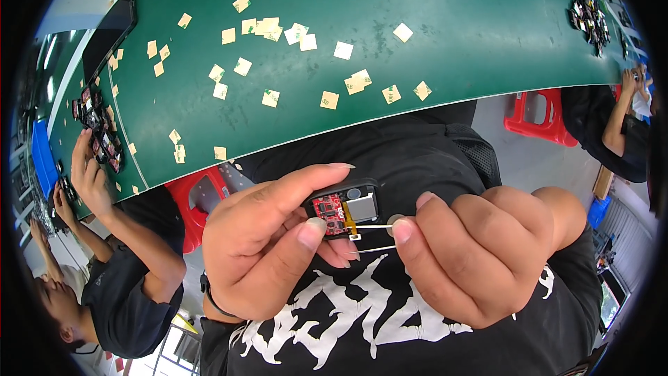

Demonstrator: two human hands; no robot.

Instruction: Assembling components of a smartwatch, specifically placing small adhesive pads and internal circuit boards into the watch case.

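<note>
Near the green counter (452, 28), my left hand (254, 240) grasps a black-cased circuit module (332, 210), seemingly light, fragile, best held edgewise; my right hand (473, 257) pinches tweezers (376, 226).

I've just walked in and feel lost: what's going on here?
The person's left hand holds a small black case, its red circuit board exposed. The right hand pinches thin metal tweezers, prongs apart, near the board. Pale squares lie scattered on the green table; at left, a co-worker's hand is at some dark devices.
</note>
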